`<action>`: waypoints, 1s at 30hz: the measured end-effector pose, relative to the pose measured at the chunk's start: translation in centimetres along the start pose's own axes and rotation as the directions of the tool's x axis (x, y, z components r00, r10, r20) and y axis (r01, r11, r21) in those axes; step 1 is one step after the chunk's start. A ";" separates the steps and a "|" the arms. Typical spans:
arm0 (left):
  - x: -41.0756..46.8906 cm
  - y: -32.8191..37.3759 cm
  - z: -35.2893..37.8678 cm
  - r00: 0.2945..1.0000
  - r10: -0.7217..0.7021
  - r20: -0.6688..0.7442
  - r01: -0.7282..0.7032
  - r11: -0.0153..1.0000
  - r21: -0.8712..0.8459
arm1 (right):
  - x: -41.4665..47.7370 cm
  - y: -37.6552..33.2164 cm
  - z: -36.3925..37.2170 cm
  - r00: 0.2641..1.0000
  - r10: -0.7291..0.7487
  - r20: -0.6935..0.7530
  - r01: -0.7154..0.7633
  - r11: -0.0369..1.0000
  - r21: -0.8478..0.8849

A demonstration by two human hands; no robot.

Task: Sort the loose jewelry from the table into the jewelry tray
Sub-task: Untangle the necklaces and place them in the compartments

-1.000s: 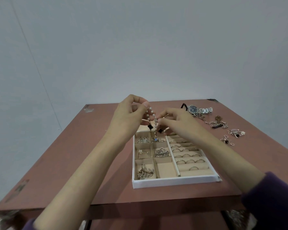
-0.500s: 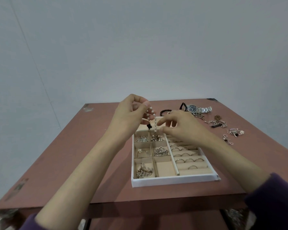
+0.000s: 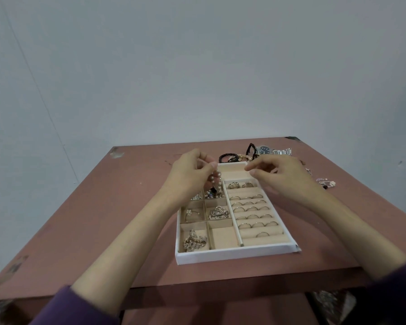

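Head view: left hand [image 3: 190, 174] pinches white pearl strand [image 3: 212, 180] with dark charm [image 3: 213, 190] over tray [image 3: 232, 254]; right hand [image 3: 277, 172] unclear.

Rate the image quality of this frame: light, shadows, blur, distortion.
Head view: soft, even light, no glare on the table; head view: only faint shadows under the forearms beside the jewelry tray; head view: wide-angle stretch splays the table's edges and the forearms; head view: loose pieces at far right look smeared, while the tray's rings stay legible.

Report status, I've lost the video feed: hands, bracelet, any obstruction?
Left hand pinching pearl bracelet, dangling into a far compartment of the tray. Right hand loosely curled above tray, nothing seen in it. No obstruction seen.
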State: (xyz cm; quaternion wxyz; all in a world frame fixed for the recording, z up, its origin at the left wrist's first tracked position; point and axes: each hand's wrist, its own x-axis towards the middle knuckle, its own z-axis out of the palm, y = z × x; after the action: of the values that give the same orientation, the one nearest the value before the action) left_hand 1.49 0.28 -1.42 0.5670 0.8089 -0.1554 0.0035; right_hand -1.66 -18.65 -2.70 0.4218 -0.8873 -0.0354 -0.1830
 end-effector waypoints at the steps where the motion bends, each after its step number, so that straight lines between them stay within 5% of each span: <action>1: 0.0 -0.2 0.0 1.000 -0.003 0.009 0.002 0.999 0.046 | 0.0 0.2 -0.2 1.000 0.006 -0.003 -0.006 1.000 -0.015; 7: -0.2 -0.4 -0.1 0.995 0.102 0.024 -0.102 0.896 0.432 | -0.2 1.4 -1.8 0.999 0.025 -0.037 -0.025 1.000 -0.004; 13: -0.4 -0.1 0.1 0.992 0.113 0.053 -0.121 0.768 0.629 | -0.4 3.1 -3.5 0.996 0.055 -0.064 -0.056 0.998 -0.008; 24: 0.6 3.8 6.3 0.945 0.298 0.137 -0.326 0.802 0.500 | -0.7 7.9 -7.7 0.953 0.207 -0.222 -0.232 0.968 -0.094; 30: 1.6 5.1 11.5 0.932 0.273 0.240 -0.357 0.810 0.465 | -0.4 9.7 -8.3 0.921 0.166 -0.352 -0.290 0.896 -0.336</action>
State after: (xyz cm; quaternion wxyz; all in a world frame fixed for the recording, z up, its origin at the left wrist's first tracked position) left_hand -0.23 -12.27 -0.55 0.3141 0.8884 -0.3267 0.0723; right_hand -2.37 -31.17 -5.20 0.2597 -0.9095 0.1743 -0.2739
